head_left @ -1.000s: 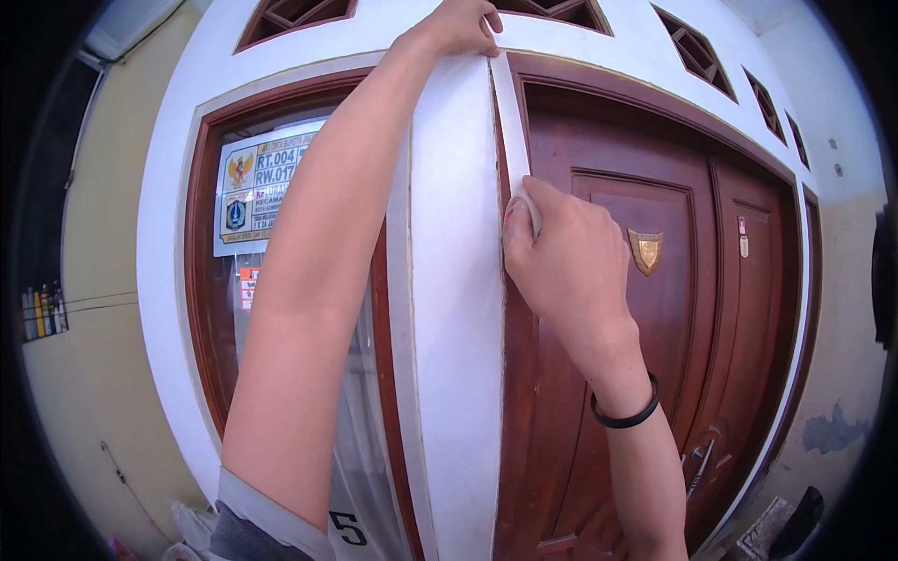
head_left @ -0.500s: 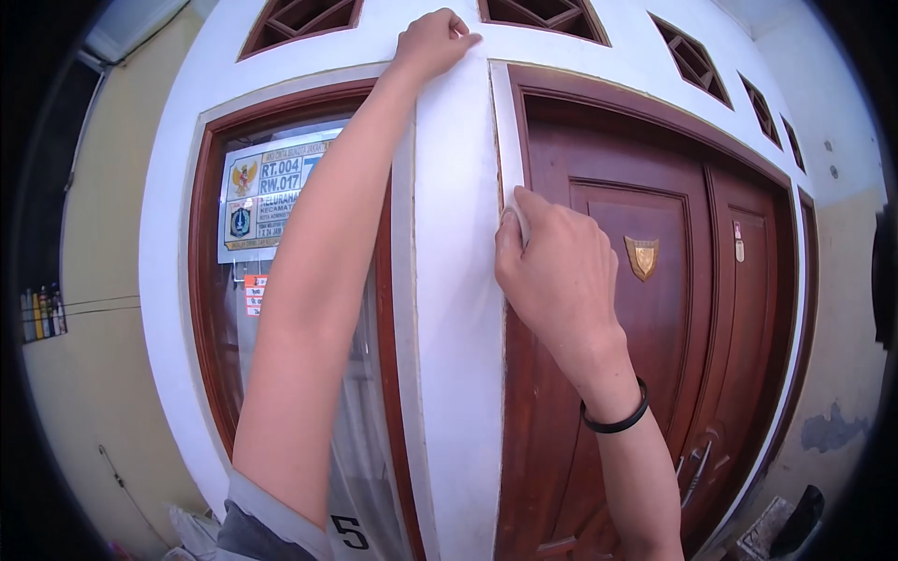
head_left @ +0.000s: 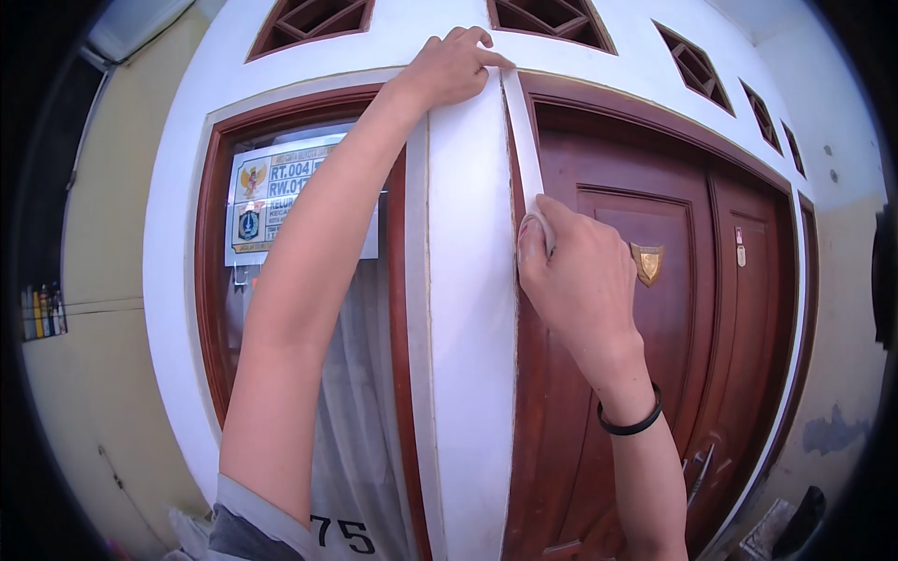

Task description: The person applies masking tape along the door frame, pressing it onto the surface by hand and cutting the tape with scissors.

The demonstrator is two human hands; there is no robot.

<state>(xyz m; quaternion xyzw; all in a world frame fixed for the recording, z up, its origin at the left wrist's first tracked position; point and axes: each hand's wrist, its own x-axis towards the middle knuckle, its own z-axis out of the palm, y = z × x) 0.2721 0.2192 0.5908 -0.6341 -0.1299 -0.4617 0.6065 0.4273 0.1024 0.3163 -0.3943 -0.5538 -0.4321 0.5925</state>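
Note:
A strip of whitish tape runs down from the top corner of the brown door frame to a roll. My right hand is closed around that roll, beside the frame's left edge. Up at the strip's top end, my left hand rests against the white wall, its index finger and thumb apart and a fingertip at the tape. The other fingers of my left hand are loosely bent, and nothing shows in them.
Left of the wall strip is a brown-framed window with a paper sign and a curtain. The double door carries a gold shield emblem and a handle. Vents sit above.
My left hand has moved right and slightly down to the frame's corner. My right hand has shifted right with the roll, and the tape strip now stands out at an angle from the frame.

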